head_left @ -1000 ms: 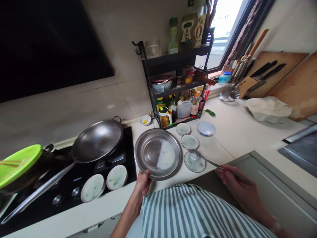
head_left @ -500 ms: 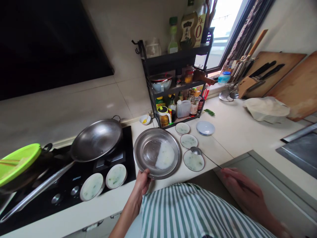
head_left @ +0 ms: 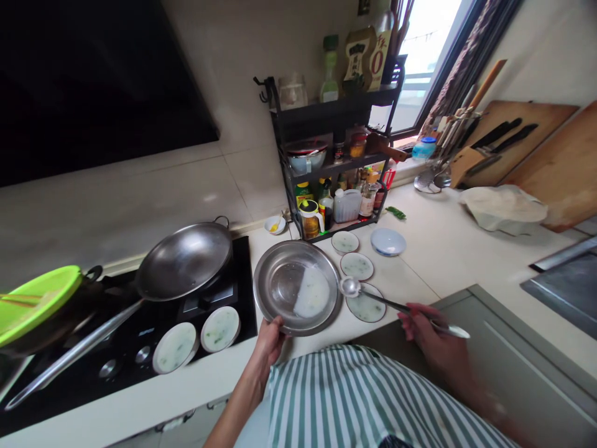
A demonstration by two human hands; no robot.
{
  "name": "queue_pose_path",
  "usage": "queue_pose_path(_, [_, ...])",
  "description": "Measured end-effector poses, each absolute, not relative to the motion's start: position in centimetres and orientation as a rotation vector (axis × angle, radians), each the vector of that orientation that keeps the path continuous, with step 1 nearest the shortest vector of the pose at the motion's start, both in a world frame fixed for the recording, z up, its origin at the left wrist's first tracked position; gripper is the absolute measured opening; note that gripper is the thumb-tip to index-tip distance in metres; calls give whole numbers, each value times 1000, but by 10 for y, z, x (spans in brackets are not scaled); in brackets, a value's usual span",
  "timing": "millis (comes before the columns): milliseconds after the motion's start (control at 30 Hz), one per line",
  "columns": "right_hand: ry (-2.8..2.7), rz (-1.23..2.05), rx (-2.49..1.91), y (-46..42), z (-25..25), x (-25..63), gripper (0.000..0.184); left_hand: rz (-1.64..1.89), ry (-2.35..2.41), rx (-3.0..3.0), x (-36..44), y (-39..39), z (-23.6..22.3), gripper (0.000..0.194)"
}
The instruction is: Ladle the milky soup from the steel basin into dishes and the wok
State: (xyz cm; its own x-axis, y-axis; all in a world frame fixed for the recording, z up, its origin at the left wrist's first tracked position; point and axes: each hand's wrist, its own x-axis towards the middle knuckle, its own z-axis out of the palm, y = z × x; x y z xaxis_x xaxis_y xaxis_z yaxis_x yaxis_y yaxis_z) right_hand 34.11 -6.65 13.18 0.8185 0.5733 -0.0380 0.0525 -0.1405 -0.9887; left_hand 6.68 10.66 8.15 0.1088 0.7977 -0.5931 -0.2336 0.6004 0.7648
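Note:
My left hand (head_left: 269,342) grips the near rim of a wide steel basin (head_left: 280,267) that is tilted on the counter, with a pool of white batter (head_left: 311,292) on its right side. My right hand (head_left: 431,339) is closed on the handle of a metal ladle (head_left: 349,287). The ladle's bowl hangs at the basin's right rim, above the nearest small plate (head_left: 369,309). Two more small plates of pale batter (head_left: 357,266) (head_left: 345,241) lie behind it. An empty white-blue dish (head_left: 388,241) sits to their right.
A steel wok (head_left: 184,261) stands on the black hob, with two filled small plates (head_left: 219,328) (head_left: 174,347) at its front edge. A green-lidded pot (head_left: 35,308) is at the far left. A black spice rack (head_left: 333,168), cutting boards and a knife block line the back.
My right hand has swung the ladle left, from over the nearest small plate to the basin's right rim. My left hand has kept hold of the basin.

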Motion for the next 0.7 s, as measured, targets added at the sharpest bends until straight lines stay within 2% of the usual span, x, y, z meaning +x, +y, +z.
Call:
queue_pose_path(300, [-807, 723, -1519, -16, 109, 320, 34, 822, 1224, 579, 67, 105, 82, 28])
queue_pose_path(533, [-863, 791, -1529, -2, 85, 316, 36, 813, 1231, 606, 67, 105, 79, 31])
queue_pose_path(700, [-739, 815, -1493, 1, 87, 313, 39, 821, 1242, 587, 68, 104, 79, 28])
